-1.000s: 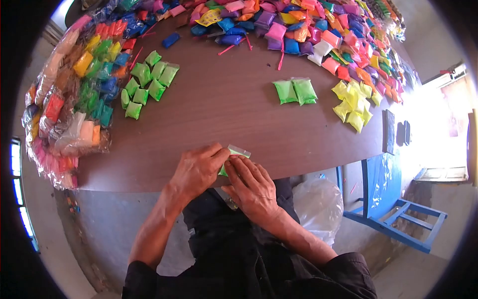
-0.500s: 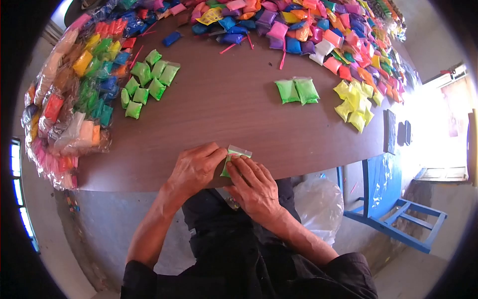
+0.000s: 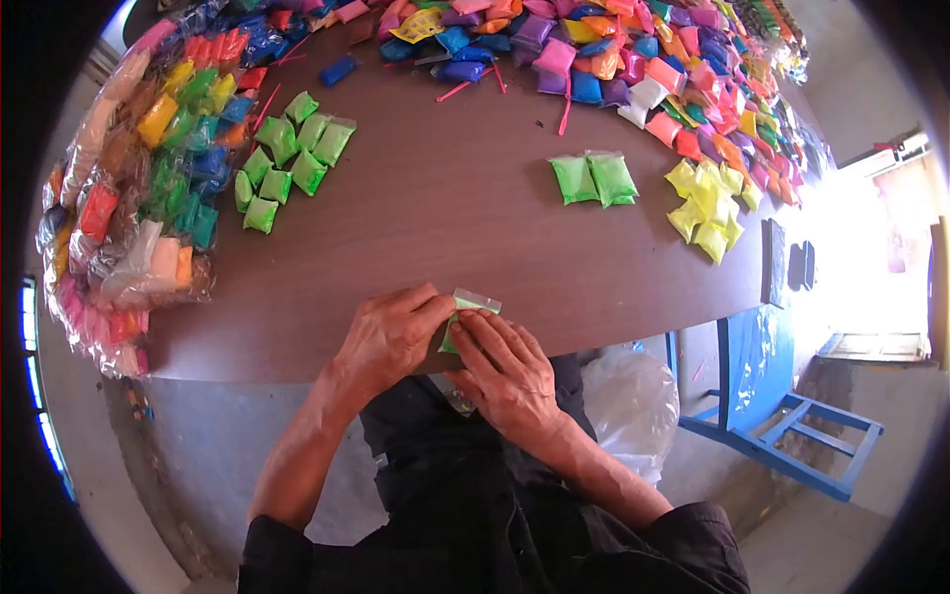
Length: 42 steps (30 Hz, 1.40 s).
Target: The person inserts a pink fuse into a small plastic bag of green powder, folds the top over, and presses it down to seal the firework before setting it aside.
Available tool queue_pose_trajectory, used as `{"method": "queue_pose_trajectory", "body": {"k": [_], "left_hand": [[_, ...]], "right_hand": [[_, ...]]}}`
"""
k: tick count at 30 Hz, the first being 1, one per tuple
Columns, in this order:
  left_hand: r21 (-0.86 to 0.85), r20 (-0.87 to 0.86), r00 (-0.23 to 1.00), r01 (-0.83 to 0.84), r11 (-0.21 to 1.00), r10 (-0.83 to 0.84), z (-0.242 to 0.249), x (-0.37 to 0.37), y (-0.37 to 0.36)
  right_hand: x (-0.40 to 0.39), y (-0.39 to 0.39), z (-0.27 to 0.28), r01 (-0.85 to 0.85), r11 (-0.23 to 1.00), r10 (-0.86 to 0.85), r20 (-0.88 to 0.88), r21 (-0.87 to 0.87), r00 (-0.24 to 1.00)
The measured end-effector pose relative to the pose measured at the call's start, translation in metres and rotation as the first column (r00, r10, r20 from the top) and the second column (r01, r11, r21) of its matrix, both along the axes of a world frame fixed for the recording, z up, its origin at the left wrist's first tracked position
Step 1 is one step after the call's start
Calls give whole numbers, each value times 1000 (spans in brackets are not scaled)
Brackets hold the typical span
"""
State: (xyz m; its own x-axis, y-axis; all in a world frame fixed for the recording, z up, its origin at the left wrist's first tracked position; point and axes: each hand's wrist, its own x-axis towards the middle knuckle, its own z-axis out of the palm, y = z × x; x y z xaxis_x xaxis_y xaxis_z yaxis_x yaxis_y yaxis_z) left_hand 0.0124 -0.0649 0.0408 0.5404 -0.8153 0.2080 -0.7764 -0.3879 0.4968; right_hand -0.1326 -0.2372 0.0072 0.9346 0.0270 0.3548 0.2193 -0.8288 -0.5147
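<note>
The room [image 3: 896, 411] is brightest at the right. Most of it is taken up by the curved brown tabletop [image 3: 426, 233], its near edge close to my body, which puts it within easy reach. A big heap of coloured packets [image 3: 606, 61] fills the far right side, set back, I judge, to leave my elbows free. Clear-wrapped bundles [image 3: 148, 198] line the left edge. A blue chair [image 3: 757, 366] stands to the right; a clear plastic bag [image 3: 628, 411] is nearer, below the tabletop. Green packets [image 3: 281, 141] lie loosely at left, probably apart so one colour stays together.

My left hand [image 3: 391, 332] and right hand [image 3: 510, 381] meet at the near edge. Yellow packets [image 3: 705, 203] huddle at right, and beside them sits a green pair [image 3: 612, 178], close but not mixed in.

Smallest is the green packet [image 3: 479, 299] between my hands. My left grip is pinched on its left side, seemingly to steady it; my right fingers lie across it, though I cannot tell whether that grip closes underneath.
</note>
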Motion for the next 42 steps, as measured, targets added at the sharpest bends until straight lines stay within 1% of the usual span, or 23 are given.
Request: {"method": "queue_pose_trajectory", "body": {"k": [2, 5, 8, 11, 14, 17, 23, 26, 29, 32, 35, 38, 41, 42], "left_hand": [[27, 42, 999, 7, 1000, -8, 2, 1, -3], [-15, 95, 995, 27, 1000, -25, -13, 8, -8], [-4, 65, 998, -3, 1000, 3, -15, 11, -8], [-70, -18, 998, -55, 996, 54, -13, 10, -1], [-4, -21, 999, -47, 999, 47, -9, 2, 2], [42, 50, 996, -78, 996, 76, -9, 4, -2], [-15, 51, 995, -82, 997, 83, -12, 16, -7], [10, 42, 999, -21, 1000, 21, -4, -2, -13], [92, 92, 995, -40, 995, 32, -5, 8, -14], [102, 91, 995, -60, 993, 51, -7, 16, -14], [57, 29, 999, 36, 998, -37, 3, 8, -20], [135, 76, 996, 26, 990, -37, 2, 11, -27], [141, 75, 997, -28, 990, 17, 4, 19, -31], [124, 68, 998, -13, 992, 5, 6, 18, -31]], "right_hand": [[2, 0, 1, 1, 1000, -1, 1, 7, 1000], [2, 0, -1, 6, 1000, -6, -5, 5, 1000], [1, -1, -2, -2, 1000, 2, -5, 7, 1000], [0, 0, -1, 5, 1000, -5, 6, 5, 1000], [0, 0, 0, 0, 1000, 0, -9, 4, 1000], [2, 0, 0, -1, 1000, 1, -6, 15, 1000], [0, -1, -1, 0, 1000, 0, 0, 25, 1000], [0, 0, -2, 4, 1000, -4, 3, 24, 1000], [1, 1, -4, 16, 999, -18, 47, 33, 999], [1, 0, -3, 13, 999, -15, 49, 47, 999], [-2, 0, -8, 8, 999, -8, 20, 32, 1000], [-2, 1, -8, 7, 1000, -7, 15, 22, 1000], [-1, -1, -8, -5, 999, 5, -2, 36, 1000], [-1, -1, -7, 4, 999, -5, 21, 38, 1000]]}}
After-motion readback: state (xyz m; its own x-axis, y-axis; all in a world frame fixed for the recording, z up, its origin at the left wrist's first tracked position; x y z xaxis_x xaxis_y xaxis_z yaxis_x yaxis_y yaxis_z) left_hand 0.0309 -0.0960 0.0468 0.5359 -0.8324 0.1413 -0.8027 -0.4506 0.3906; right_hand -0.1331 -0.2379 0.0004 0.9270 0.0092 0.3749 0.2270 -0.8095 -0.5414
